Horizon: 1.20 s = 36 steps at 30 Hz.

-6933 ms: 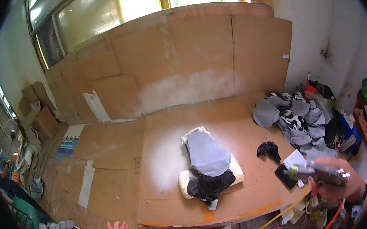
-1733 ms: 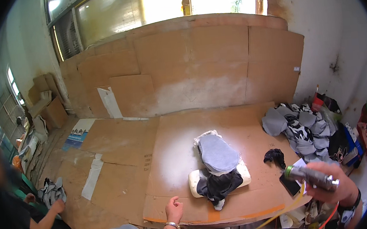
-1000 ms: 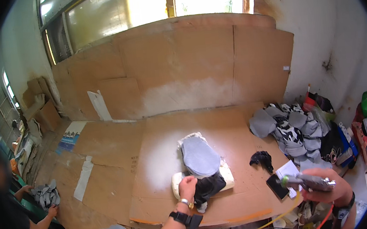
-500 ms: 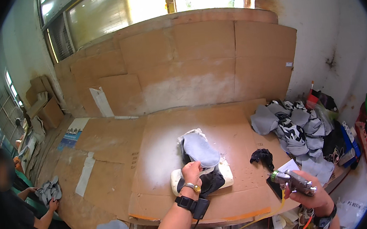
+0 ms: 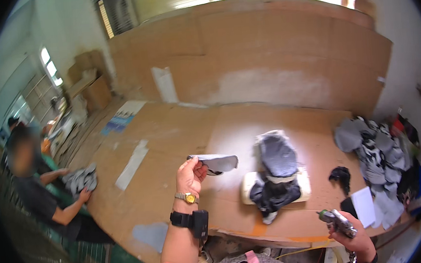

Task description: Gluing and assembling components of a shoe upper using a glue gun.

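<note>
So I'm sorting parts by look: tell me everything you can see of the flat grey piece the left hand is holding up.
The grey piece is a thin, flat, elongated cut-out, seemingly fabric or soft sheet, pale grey on its upper face with a darker edge beneath. It is held roughly level above the brown board table, pinched at its left end by the left hand, the other end reaching toward the dark pile on the white pad. Nothing else touches it.
</note>
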Each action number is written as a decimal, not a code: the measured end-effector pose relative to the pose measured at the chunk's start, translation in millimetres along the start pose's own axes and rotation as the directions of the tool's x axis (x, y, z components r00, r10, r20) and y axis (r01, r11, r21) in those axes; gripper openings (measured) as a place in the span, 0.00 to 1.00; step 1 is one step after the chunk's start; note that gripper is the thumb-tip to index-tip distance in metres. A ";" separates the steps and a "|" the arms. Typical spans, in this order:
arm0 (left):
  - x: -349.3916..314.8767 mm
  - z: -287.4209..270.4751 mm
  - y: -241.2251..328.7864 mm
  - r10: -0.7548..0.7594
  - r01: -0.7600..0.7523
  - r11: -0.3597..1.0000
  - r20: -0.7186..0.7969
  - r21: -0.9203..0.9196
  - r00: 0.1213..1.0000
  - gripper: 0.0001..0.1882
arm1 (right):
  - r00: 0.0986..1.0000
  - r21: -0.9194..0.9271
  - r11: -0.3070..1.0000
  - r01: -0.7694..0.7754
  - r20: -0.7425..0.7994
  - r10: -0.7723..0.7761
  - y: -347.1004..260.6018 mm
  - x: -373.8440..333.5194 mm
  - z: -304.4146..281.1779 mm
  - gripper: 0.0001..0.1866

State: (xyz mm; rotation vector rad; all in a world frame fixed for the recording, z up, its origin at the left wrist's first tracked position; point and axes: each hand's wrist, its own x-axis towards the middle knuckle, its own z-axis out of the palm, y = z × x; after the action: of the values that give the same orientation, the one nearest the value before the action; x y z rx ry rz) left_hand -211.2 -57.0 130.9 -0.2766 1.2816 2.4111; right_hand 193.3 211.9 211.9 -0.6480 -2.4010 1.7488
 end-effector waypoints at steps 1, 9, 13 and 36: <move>4.8 -28.2 11.8 0.066 -0.067 0.998 -0.055 -0.017 0.996 0.05 | 1.000 -0.016 1.000 -0.013 0.019 0.013 -1.7 2.7 6.9 0.30; 48.5 -261.2 -13.5 0.169 -0.269 0.949 -0.456 -0.164 0.874 0.05 | 0.999 0.038 0.998 -0.048 0.023 0.047 -15.7 15.9 65.7 0.29; 58.0 -341.6 -94.0 -0.358 0.118 0.895 -0.535 -0.430 0.765 0.07 | 0.998 0.045 0.997 -0.065 0.010 0.065 -30.7 17.6 90.2 0.29; -29.3 -295.8 -126.1 -0.171 0.068 0.943 -0.299 -0.326 0.939 0.17 | 0.924 -0.494 0.861 -0.121 -0.373 -0.085 240.0 185.0 -55.5 0.21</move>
State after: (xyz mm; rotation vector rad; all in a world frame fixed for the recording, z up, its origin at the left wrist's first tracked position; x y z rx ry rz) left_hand -133.6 -245.6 -119.4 -0.8495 0.9621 2.5247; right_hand 110.6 393.7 -22.6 -0.9648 -2.5556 0.8491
